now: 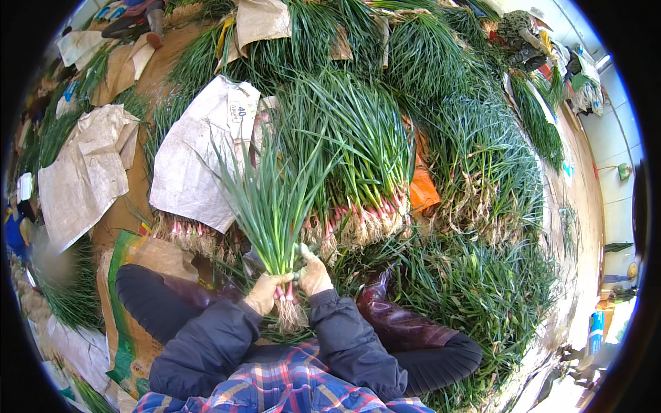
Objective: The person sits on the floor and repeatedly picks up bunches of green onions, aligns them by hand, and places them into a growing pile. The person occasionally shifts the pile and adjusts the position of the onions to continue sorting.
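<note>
My gloved left hand point(265, 294) grips a bunch of leafy alliums point(279, 232), which look like green garlic, just above its pink bases. The thumb lies across the front of the stems. On the other side, my gloved right hand point(314, 274) also holds the bunch, its fingertips partly hidden behind the stems. The leaves fan up and away from me, while pale roots point(290, 315) hang toward my lap. Just beyond my hands lies a neat pile of similar plants point(366, 170), roots facing me. A white woven sack point(199, 149) covers another row at left.
Loose green leaves point(465, 294) cover the floor at right, around my boot point(403, 325). An unsorted heap point(480, 165) lies behind them. An orange sheet point(422, 180) shows between the piles. Other people point(521, 38) sit at the far right and far left. Beige sacks point(88, 170) lie left.
</note>
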Demonstrator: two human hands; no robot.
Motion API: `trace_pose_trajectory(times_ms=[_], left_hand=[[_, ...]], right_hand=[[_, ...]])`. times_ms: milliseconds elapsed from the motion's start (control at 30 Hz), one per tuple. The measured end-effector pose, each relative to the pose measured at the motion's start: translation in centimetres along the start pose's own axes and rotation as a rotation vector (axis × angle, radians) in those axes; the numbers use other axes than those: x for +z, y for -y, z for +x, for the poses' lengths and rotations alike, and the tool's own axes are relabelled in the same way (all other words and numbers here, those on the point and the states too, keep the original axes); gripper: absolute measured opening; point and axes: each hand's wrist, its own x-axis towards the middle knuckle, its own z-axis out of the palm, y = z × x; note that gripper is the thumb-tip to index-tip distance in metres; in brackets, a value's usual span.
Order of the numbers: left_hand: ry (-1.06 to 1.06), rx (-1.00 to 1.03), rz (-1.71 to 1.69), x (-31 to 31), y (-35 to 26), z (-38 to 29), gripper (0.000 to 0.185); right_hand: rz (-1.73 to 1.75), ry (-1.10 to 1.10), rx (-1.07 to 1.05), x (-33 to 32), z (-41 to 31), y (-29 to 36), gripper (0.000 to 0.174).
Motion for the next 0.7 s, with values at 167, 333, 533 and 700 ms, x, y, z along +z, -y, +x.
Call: trace_pose_trajectory(times_ms=[167,333,533,700], left_hand=[[0.207,-0.019,0.125,0.8,-1.4,-1.8,0.035],[0.229,-0.122,0.348,-0.4,-5.9,-6.1,0.046],[0.222,0.046,0.013,-3.8,-9.4,-6.4,0.047],[0.118,-0.104,0.036,0.3,-8.6,1.1,0.032]], right_hand=[[0.064,-0.219,0.185,2.3,-3.0,0.8,0.015],[-1.506,0.01,-0.326,1.3,-4.3,4.3,0.024],[-2.364,0.184,0.051,-3.8,-7.1,11.0,0.045],[-1.797,-0.715,-1.134,-4.5,-1.8,13.9,0.015]])
